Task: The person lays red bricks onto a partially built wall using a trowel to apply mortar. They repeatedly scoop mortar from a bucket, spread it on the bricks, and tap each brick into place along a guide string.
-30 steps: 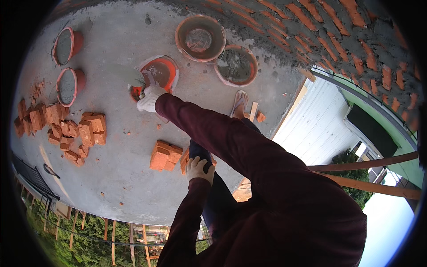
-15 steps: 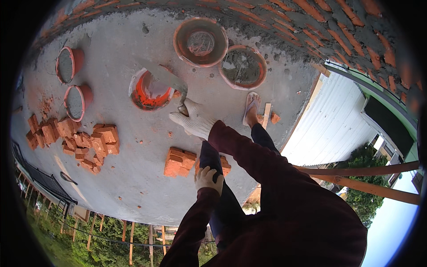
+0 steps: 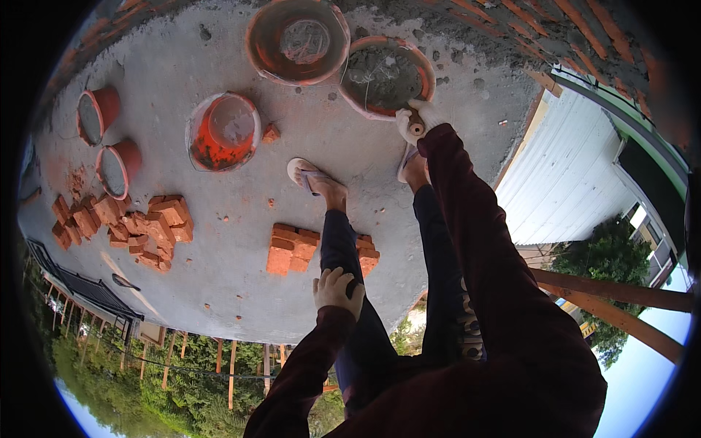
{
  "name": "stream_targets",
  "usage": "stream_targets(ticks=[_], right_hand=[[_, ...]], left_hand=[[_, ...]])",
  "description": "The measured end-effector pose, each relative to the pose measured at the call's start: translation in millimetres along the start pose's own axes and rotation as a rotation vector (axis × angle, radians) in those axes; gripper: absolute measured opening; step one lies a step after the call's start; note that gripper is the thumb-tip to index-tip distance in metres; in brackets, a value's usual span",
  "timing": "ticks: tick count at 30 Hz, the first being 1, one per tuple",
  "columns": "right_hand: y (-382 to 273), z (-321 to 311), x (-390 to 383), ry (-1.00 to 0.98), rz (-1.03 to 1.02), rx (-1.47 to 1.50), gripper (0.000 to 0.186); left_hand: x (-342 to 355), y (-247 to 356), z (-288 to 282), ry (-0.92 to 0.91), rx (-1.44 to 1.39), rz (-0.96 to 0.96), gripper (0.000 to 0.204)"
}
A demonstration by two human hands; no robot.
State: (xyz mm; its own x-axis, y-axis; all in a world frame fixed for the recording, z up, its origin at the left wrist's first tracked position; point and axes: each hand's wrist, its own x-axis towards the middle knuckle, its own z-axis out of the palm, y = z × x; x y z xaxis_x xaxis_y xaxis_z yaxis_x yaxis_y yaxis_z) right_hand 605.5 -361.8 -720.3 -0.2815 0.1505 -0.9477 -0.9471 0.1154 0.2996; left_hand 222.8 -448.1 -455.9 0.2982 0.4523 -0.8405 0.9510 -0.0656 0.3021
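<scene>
My gloved right hand (image 3: 418, 120) is closed round the wooden handle (image 3: 416, 129) of a trowel, at the near rim of a bucket of grey mortar (image 3: 387, 77). The trowel's blade is hidden from this angle. My gloved left hand (image 3: 337, 290) lies on my left knee, fingers spread over the dark trousers. A small black patch shows beside its fingers; I cannot make out what it is. Left of the mortar bucket stands a wide orange bucket (image 3: 257, 45) with a mortar-smeared inside. Further left, a tilted orange bucket (image 3: 191, 142) has some greyish liquid inside.
Two smaller buckets (image 3: 119, 106) stand at the far left. Below them lie loose and broken bricks (image 3: 169, 219); a brick stack (image 3: 293, 252) is beside my left leg. A brick wall (image 3: 540, 29) rises at the top right. The floor edge runs along a white metal roof (image 3: 566, 175).
My right hand has moved right with the trowel, from near the tilted bucket to the mortar bucket. The blade, visible earlier, is now hidden. The left hand stays on the knee.
</scene>
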Motion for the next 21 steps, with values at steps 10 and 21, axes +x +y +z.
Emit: stream_targets(ticks=[10, 21], right_hand=[[18.0, 1.3, 59.8, 0.091, -0.695, -3.090, 0.027], [-41.3, 14.9, 27.3, -0.354, -0.777, -3.053, 0.043]], left_hand=[[13.7, 12.7, 20.5, 0.000, 0.042, -0.033, 0.042], [316.8, 114.6, 25.5, 0.409, -1.276, -0.181, 0.114]])
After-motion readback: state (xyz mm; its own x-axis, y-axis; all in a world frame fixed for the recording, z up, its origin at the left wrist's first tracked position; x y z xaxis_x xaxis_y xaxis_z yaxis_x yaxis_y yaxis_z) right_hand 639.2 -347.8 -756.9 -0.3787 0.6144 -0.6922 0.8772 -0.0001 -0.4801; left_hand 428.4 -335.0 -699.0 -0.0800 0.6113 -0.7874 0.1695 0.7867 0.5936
